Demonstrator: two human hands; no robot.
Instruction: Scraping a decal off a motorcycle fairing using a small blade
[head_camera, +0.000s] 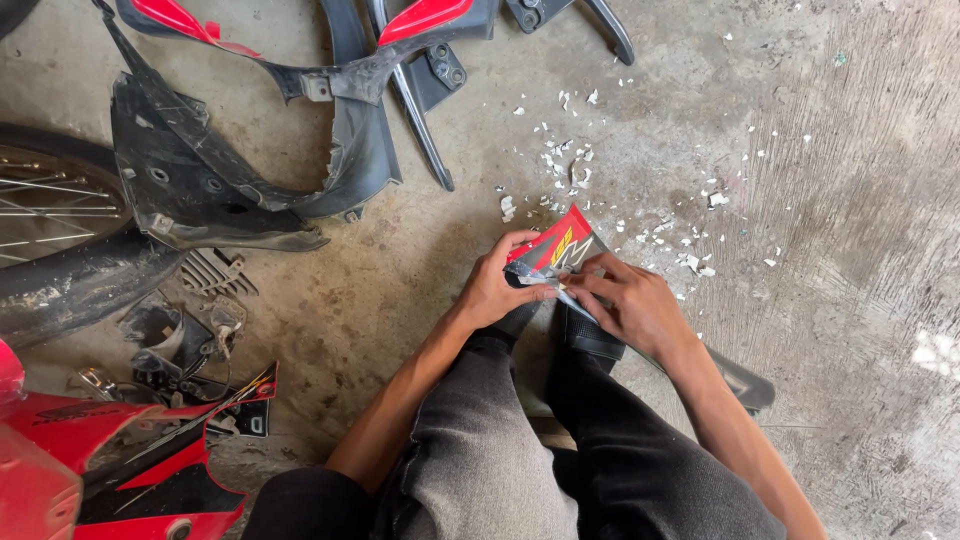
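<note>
My left hand grips the red-and-black panel on my knees, mid-scene. My right hand pinches something thin against it; I can't make out what. My legs hide the panel's near end. White flakes lie beyond.

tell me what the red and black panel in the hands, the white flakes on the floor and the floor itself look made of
Red and black motorcycle panel: likely moulded plastic, glossy, with a printed decal. White flakes: probably peeled sticker or paint bits, thin and irregular; I cannot tell which. Grey floor: bare concrete, matt, rough and stained. The left hand and right hand both grip the panel.
</note>
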